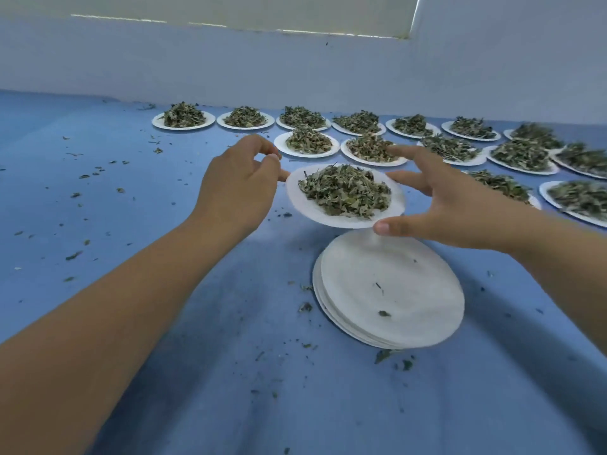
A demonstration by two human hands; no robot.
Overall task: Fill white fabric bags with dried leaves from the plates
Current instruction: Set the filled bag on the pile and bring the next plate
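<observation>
Pinching plate (316,212) of dried leaves (345,190) | left grip (236,188) on rim | right grip (456,208) wide

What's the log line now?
left hand: pinches plate rim | right hand: open beside plate | leaves: heaped on plate | white stack: nearer

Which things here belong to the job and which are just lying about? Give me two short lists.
Job: plate of dried leaves, held between left hand and right hand; filled plates behind; stack of empty white rounds.
Lying about: loose leaf scraps on the blue table cover.
</observation>
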